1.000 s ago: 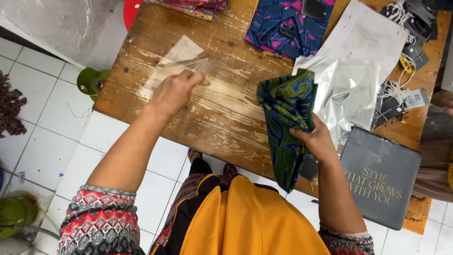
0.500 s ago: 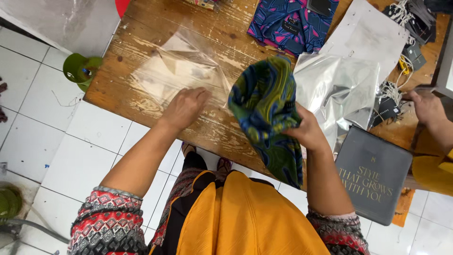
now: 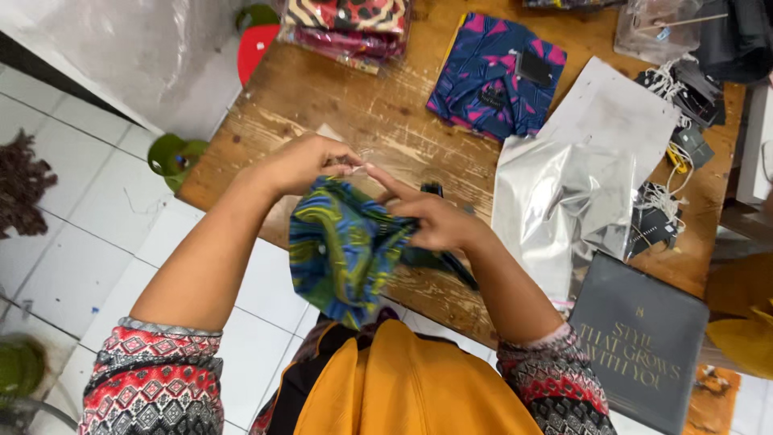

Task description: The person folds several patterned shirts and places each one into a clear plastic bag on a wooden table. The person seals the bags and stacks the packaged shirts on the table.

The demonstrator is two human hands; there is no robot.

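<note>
A folded cloth (image 3: 342,250) with a blue, green and yellow pattern hangs in front of my body, over the near edge of the wooden table (image 3: 386,121). My right hand (image 3: 431,217) grips its right side, with the forefinger stretched toward my left hand. My left hand (image 3: 310,161) is closed above the cloth's top edge and pinches the thin rim of a clear plastic bag (image 3: 358,167). Most of the bag is too transparent to make out.
On the table lie a blue and pink folded cloth (image 3: 495,76), silver pouches (image 3: 580,177), packaged red patterned cloths (image 3: 346,20) and stringed tags (image 3: 668,89). A dark grey box (image 3: 644,338) sits at the right. A green stool (image 3: 173,153) and a red stool (image 3: 256,44) stand on the tiled floor.
My left hand has lifted off the table with the clear bag. Both hands have come together at the patterned cloth, which is now lower and closer to my body.
</note>
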